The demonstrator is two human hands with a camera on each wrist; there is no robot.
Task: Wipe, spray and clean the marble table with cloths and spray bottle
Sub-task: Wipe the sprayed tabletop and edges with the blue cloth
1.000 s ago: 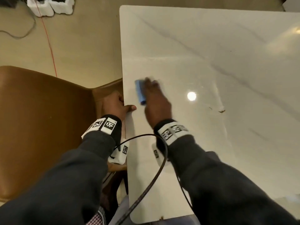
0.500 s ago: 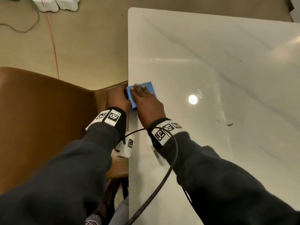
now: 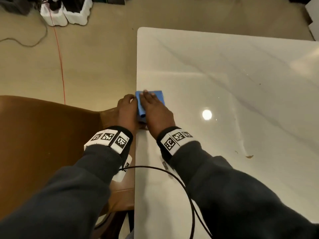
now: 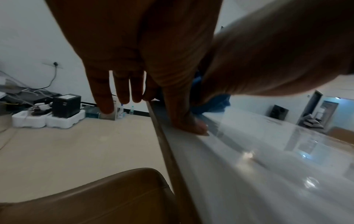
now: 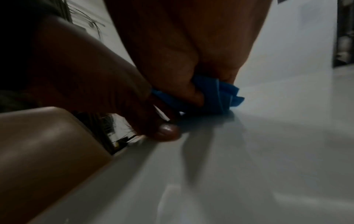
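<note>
A folded blue cloth (image 3: pixel 158 96) lies at the left edge of the white marble table (image 3: pixel 224 80). My right hand (image 3: pixel 152 109) lies over it, fingers stretched across the top. In the right wrist view its thumb (image 5: pixel 188 89) presses into the bunched cloth (image 5: pixel 218 97) and pinches it. My left hand (image 3: pixel 126 109) sits right beside it at the table's edge. Its thumb (image 4: pixel 193 127) rests on the marble while its straight fingers (image 4: pixel 122 94) hang past the edge, holding nothing. No spray bottle is in view.
A brown leather chair (image 3: pixel 43 144) stands against the table's left side, under my left arm. Brown crumbs (image 3: pixel 249 156) and a wet streak lie on the marble at the right. A black cable (image 3: pixel 183 185) loops over the near table. White foam blocks (image 3: pixel 65 16) and a red wire (image 3: pixel 60 66) are on the floor.
My right hand slid the cloth left from further in on the marble to the table's left edge. My left hand moved forward along the edge to meet it.
</note>
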